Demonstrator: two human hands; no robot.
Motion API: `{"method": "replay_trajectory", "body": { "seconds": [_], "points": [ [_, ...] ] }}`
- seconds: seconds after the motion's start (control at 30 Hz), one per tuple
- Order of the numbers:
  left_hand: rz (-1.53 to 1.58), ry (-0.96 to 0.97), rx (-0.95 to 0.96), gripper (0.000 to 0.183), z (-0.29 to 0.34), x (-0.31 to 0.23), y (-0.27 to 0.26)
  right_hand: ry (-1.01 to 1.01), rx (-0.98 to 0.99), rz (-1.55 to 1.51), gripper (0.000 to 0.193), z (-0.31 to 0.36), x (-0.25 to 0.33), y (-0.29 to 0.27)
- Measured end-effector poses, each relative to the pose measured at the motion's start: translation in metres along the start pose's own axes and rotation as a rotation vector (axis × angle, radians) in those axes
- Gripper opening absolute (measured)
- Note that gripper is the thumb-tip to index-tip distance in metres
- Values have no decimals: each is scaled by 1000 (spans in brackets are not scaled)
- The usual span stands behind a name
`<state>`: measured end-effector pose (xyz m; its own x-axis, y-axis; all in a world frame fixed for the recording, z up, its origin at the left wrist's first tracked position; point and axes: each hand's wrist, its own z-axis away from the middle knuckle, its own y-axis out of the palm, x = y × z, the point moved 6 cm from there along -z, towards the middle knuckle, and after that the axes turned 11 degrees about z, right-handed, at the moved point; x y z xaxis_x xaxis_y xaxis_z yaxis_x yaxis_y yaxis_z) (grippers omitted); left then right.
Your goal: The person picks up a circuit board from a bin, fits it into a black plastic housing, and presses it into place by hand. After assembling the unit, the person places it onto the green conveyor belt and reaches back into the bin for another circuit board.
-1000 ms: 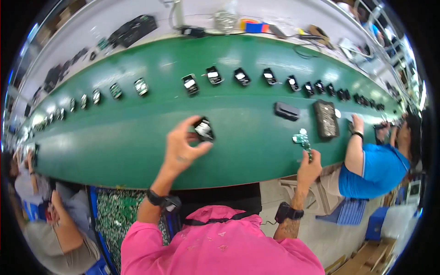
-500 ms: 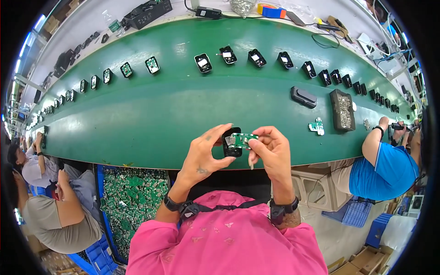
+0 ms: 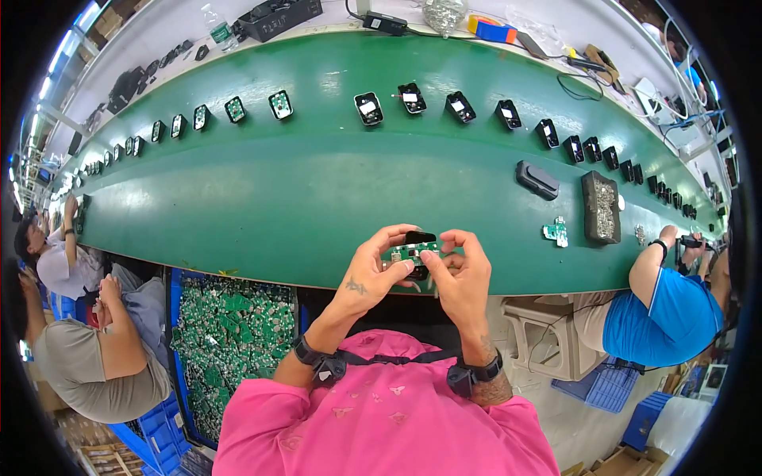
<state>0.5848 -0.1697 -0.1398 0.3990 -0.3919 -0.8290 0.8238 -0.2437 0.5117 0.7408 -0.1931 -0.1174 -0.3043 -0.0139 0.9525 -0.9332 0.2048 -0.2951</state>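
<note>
At the near edge of the green table, my left hand curls around a small black plastic case, its thumb resting on a green circuit board. The board lies crosswise over the case, which shows above and below it. My right hand is closed on the board's right end, thumb on top and fingers bent behind. Whether the board's edge sits inside the case cannot be made out, since the fingers cover part of it.
Black cases, several with boards, stand in a curved row along the table. At right are a closed black case, a loose board and a tray of small metal parts. A blue bin of boards stands lower left. People sit on both sides.
My left thumb has come down onto the board, and the hands are closer together. The board has shifted left across the case. The whole view has swung slightly.
</note>
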Motion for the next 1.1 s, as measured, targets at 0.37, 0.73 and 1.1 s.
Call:
{"method": "replay_trajectory", "body": {
  "seconds": [0.37, 0.73, 1.1],
  "points": [
    [-189, 138, 9, 45, 1, -2, 10, -7, 256, -92, 13, 0, 15, 9],
    [-307, 227, -140, 48, 17, -22, 23, -187, -114, -10, 12, 14, 27, 10],
    [-520, 515, -236, 52, 34, -53, 33, -450, 15, 527, 4, 13, 67, -1]
  ]
}}
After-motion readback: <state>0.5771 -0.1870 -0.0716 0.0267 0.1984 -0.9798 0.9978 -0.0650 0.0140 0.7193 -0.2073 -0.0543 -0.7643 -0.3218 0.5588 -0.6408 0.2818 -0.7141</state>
